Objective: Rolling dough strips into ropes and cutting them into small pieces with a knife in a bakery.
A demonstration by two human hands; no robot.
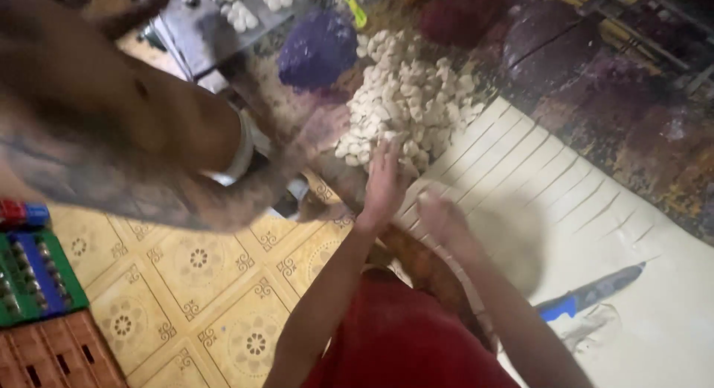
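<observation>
A co-worker's bare arm (111,135) crowds in from the left, close to the left hand (383,183), whose fingers are spread flat, touching the near edge of the pile of small white dough pieces (405,98) on the bench (669,314). The right hand (442,217) is blurred; whether its fingers are apart I cannot tell. A careless sweep could likely scatter pieces, and the blue-handled knife (591,291) lies near the right forearm.

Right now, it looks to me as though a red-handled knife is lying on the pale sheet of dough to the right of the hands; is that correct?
Not quite: the knife has a blue handle, not red. The head view shows it lying on the pale sheet of dough, to the right of the left hand and right hand.
</observation>
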